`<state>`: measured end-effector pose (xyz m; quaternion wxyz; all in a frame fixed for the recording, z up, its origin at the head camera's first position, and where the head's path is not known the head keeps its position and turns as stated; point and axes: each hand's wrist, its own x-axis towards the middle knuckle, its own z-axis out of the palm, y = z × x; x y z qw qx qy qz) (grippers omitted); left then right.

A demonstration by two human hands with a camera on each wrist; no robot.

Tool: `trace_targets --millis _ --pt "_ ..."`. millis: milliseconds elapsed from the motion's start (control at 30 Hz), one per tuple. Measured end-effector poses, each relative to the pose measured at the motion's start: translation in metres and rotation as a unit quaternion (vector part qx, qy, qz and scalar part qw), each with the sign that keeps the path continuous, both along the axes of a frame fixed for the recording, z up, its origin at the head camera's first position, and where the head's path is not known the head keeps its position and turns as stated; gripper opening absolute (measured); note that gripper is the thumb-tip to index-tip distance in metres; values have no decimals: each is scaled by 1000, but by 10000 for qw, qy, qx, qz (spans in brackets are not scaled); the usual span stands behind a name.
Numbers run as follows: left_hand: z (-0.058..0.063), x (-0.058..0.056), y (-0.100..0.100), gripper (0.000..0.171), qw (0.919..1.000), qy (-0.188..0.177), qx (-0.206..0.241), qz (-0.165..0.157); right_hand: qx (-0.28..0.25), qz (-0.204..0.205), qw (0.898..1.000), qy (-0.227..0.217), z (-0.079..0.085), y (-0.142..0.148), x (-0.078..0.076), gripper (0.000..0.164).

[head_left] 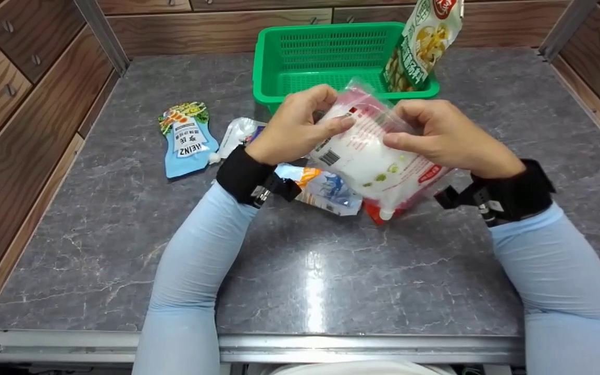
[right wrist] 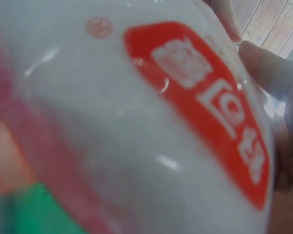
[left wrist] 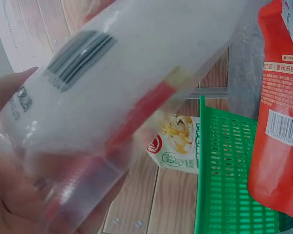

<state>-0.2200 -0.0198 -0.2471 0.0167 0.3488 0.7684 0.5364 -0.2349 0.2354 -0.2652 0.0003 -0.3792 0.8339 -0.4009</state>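
Both hands hold up a plump white plastic bag (head_left: pixel 367 151) with pink edges, a barcode and a red label. My left hand (head_left: pixel 300 122) pinches its upper left edge, thumb across the front. At the upper right edge, my right hand (head_left: pixel 438 133) grips it with thumb and curled fingers. The bag hangs tilted above the table, in front of the green basket (head_left: pixel 264 78). In the left wrist view the bag (left wrist: pixel 151 44) shows its barcode; in the right wrist view its red label (right wrist: pixel 200 102) is close up. Below it, a blue-and-orange packet (head_left: pixel 326 192) lies partly covered.
A green-and-white food pouch (head_left: pixel 425 44) stands in the basket's right end. Left on the grey table (head_left: pixel 123 250) lie a light blue Heinz pouch (head_left: pixel 188 140) and a white spouted pouch (head_left: pixel 240 136). A red packet (head_left: pixel 375 212) peeks out under the held bag.
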Motion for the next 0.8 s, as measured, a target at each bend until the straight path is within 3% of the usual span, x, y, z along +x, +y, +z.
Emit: trace_targets --millis 167,300,467,567,700,800 --pt "2 0 -1 18 9997 49 241 61 -62 -114 9998 116 11 1 8 9" --pt "4 -2 -6 17 9985 105 375 397 -144 -470 9986 216 24 1 15 12" --pt "7 -5 -14 15 9930 88 846 819 -677 -1014 9923 -203 24 11 8 19" --pt "9 -5 -18 13 9864 52 1345 947 -1730 -945 9768 -838 19 18 -2 21" --pt "12 -4 -17 12 9748 175 1905 1147 -3012 -489 9393 -1566 13 23 -12 27" --pt "13 -3 -14 12 9662 185 2246 1253 -3250 -227 9283 -1794 11 24 -13 28"
